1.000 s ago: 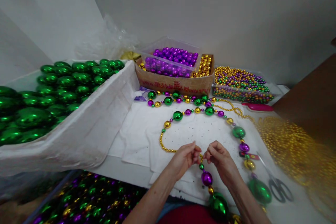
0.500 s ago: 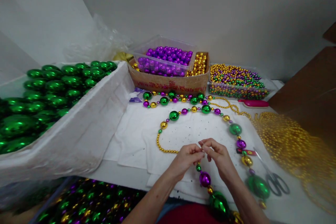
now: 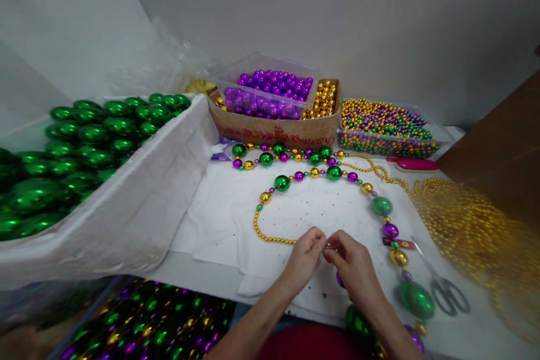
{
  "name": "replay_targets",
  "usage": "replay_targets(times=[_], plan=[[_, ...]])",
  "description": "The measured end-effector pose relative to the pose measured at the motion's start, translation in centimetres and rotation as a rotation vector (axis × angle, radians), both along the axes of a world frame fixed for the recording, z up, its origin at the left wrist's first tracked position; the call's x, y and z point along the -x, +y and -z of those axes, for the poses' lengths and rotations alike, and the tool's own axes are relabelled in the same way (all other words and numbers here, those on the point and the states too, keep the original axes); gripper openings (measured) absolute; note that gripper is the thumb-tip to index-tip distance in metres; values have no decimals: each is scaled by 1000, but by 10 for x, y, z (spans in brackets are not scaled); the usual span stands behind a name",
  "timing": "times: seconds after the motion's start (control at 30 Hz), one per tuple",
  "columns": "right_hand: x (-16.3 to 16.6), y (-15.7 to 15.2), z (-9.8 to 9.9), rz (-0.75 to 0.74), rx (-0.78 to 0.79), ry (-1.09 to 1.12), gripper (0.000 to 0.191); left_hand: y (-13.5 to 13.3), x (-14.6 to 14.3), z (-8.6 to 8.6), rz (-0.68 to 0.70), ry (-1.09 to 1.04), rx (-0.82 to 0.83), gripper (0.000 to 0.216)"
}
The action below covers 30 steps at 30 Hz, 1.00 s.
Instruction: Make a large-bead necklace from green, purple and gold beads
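A bead necklace [image 3: 282, 183] with green, purple and gold balls lies in a wide loop on the white cloth [image 3: 219, 219]. Its run of small gold beads [image 3: 270, 239] leads into my left hand [image 3: 307, 256], whose fingers are pinched together. Fingertip to fingertip with it, my right hand [image 3: 351, 261] pinches what looks like the necklace's thin cord; the exact end is too small to make out. Below and partly behind my right hand hang a purple ball [image 3: 340, 279] and a large green ball [image 3: 358, 320] of the necklace.
At left stands a foam box [image 3: 169, 180] of green balls. Along the back are a cardboard box [image 3: 274, 129], a clear tub [image 3: 264, 62] of purple balls and a bin of small beads [image 3: 388, 129]. Scissors [image 3: 449, 295], a red-handled tool [image 3: 415, 165] and piled gold bead strands [image 3: 464, 225] lie right.
My hands have turned and drawn closer at the fingertips, slightly lower. The hanging purple and green balls have shifted right, now partly covered by my right hand. The view has shifted slightly.
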State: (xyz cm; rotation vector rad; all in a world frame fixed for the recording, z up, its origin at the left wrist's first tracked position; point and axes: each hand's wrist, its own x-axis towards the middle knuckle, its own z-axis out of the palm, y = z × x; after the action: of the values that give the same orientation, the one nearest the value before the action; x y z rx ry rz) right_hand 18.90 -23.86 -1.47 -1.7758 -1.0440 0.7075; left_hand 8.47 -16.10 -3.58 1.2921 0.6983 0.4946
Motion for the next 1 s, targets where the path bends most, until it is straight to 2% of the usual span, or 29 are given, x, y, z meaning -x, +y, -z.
replay_targets(times=[0.23,0.57,0.83,0.97,1.0], plan=[[-6,-3,11,6,-7,65,7,-2,0,2,-31,54,-100,18],[-19,-8,14,58,-42,208,15,0,-4,-4,-27,34,-107,13],[-31,-23,20,198,-58,94,16,3,-9,5,-32,-4,-141,14],[-30,-27,14,212,-51,-9,5,2,-12,11,5,17,-137,13],[-28,-25,12,221,-49,-28,10,2,-13,11,14,26,-140,13]])
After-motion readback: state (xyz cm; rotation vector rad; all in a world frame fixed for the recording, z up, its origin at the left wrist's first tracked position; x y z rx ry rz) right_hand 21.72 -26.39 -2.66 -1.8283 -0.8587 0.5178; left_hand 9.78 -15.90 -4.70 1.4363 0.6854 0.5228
